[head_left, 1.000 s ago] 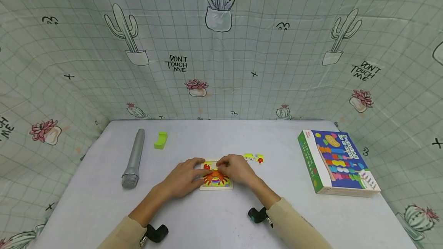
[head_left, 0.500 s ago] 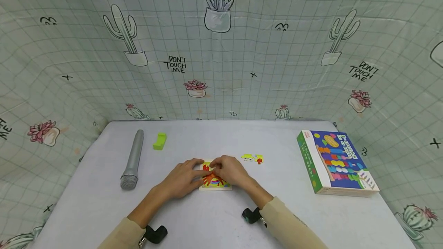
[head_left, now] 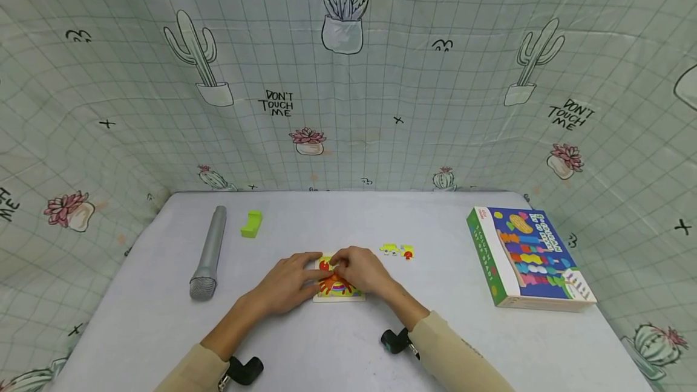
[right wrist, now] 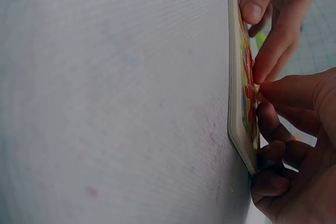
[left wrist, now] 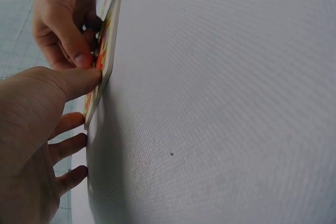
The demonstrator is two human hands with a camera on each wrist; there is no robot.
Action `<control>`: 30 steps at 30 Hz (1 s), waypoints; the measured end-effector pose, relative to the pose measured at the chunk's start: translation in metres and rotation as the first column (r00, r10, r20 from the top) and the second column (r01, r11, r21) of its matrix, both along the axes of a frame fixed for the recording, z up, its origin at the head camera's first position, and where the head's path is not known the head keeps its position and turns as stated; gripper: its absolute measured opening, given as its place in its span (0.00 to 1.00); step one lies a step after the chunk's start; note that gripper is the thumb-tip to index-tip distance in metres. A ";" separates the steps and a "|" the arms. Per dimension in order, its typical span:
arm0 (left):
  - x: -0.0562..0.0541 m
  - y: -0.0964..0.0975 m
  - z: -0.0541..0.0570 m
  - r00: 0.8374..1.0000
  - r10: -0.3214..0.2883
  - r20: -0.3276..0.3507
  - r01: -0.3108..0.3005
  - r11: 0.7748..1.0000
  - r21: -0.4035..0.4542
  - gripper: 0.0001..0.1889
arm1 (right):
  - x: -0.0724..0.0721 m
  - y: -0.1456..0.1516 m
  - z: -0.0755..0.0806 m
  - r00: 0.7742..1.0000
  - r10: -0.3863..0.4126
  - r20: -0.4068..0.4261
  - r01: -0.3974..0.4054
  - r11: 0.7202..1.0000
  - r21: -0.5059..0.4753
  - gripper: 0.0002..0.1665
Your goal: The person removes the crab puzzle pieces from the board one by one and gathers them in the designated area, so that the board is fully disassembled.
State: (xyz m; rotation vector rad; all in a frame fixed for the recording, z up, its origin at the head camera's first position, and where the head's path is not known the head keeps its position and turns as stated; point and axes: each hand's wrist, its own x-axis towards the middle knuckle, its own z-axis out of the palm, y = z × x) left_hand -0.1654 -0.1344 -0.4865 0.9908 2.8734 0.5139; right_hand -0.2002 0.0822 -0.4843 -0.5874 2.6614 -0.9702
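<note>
A small crab jigsaw puzzle [head_left: 340, 290] with a pale frame lies flat on the table, partly covered by both hands. My left hand [head_left: 284, 284] rests along its left side, fingers fairly straight; in the right wrist view, one left finger [right wrist: 273, 56] presses onto the picture. From the right, my right hand [head_left: 363, 270] reaches over the upper part, fingers curled, thumb and forefinger pinching a puzzle piece low against the board. That piece is mostly hidden by the fingertips. Two loose yellow puzzle pieces, one with white eye shapes [head_left: 389, 250] and one with a red claw [head_left: 407, 252], lie beyond.
A grey microphone [head_left: 210, 256] lies at the left, with a lime-green block [head_left: 251, 224] beside it. On the right is a colourful bead-game box [head_left: 536, 256]. A patterned cloth [head_left: 348, 107] hangs behind the table [head_left: 327, 349].
My right hand has shifted slightly left over the puzzle, closer to the left fingertips, then held nearly still. The left hand stays in place.
</note>
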 end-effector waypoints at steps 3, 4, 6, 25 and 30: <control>0.000 0.000 0.000 1.000 0.003 0.007 -0.003 1.000 -0.004 0.18 | 0.001 0.000 0.001 1.000 -0.002 0.002 0.002 1.000 0.001 0.10; 0.000 -0.001 0.000 1.000 0.003 0.009 -0.003 1.000 -0.006 0.18 | 0.001 0.000 0.001 1.000 -0.003 0.002 0.003 1.000 0.000 0.10; 0.000 -0.001 0.000 1.000 0.002 0.013 -0.002 1.000 -0.008 0.19 | 0.001 0.000 0.001 1.000 -0.004 0.000 0.004 1.000 -0.004 0.10; 0.001 0.001 0.000 1.000 0.011 0.005 -0.011 1.000 -0.017 0.19 | -0.004 0.001 -0.003 0.999 -0.030 0.014 0.030 0.999 -0.022 0.19; 0.001 0.002 0.001 1.000 0.013 0.007 -0.013 1.000 -0.015 0.19 | -0.004 -0.001 -0.001 1.000 -0.031 0.005 0.031 0.999 -0.018 0.17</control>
